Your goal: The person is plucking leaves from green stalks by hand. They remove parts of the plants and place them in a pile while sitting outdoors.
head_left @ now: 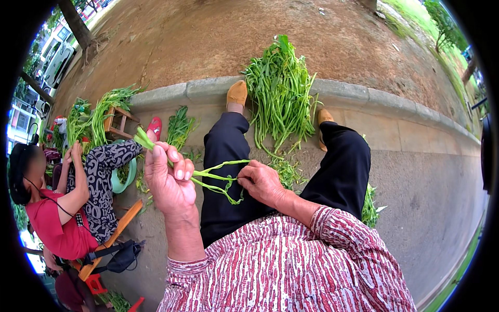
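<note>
Over my left thigh, my left hand (pixel 174 182) is closed around a few green leafy vegetable stems (pixel 200 173). Their thick pale ends stick out past the thumb, and thin split shoots spread to the right. At the tip of one shoot my right hand (pixel 264 183) pinches with thumb and fingertips. A curled leaf hangs just left of those fingers. Between my feet a large heap of long-stemmed greens (pixel 280 93) leans on the kerb. Loose leaves and stem bits (pixel 286 172) lie below it.
At left a person in a red top (pixel 62 223) sits on a wooden bench (pixel 123 224), handling greens near a wooden stool (pixel 119 122). A pale green basin (pixel 126 179) and a black bag (pixel 123 257) are close by. A stone kerb (pixel 353 92) runs across ahead.
</note>
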{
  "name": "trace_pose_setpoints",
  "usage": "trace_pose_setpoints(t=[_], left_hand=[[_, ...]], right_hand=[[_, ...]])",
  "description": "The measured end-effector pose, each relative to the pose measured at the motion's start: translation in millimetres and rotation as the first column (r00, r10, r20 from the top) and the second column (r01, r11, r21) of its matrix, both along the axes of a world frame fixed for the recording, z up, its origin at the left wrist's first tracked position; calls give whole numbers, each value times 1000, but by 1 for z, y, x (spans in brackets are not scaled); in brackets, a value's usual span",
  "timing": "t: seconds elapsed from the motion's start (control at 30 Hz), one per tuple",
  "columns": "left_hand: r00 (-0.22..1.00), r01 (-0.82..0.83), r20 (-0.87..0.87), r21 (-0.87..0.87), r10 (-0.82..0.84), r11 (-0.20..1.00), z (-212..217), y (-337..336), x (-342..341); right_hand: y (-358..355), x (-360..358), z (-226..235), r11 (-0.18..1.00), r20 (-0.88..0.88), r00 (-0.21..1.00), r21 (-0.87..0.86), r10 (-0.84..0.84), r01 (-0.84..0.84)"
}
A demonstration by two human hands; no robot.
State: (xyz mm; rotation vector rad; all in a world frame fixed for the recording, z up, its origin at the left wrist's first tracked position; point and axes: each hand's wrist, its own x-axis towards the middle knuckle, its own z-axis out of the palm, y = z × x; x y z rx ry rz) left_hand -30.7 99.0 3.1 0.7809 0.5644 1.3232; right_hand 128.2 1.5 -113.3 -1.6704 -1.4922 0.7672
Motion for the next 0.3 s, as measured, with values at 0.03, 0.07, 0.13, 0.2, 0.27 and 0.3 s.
trace_pose_setpoints(t=[0.03,0.07,0.13,0.2,0.27,0.3], left_hand=[[1000,-6,1,-6,6,1000,1,-1,1],[1000,-9,-1,-8,9,1000,1,-2,2],[1000,-13,-3,-10,13,1000,1,-2,3],[1000,-2,15,-9,2,1000,1,-2,3],[1000,10,19,6,-10,1000,1,-3,4],[1000,15,14,22,-16,1000,2,-4,5]], right_hand=[[0,0,-1,1000,-3,1000,12,1,-1],[0,0,-3,1000,-11,1000,19,1,-1],[0,0,-5,1000,-30,999,9,-11,11],[1,0,-6,999,-67,997,-40,-35,32],[0,0,-8,992,-135,989,-114,-63,48],[0,1,-7,992,-134,989,-113,-66,51]])
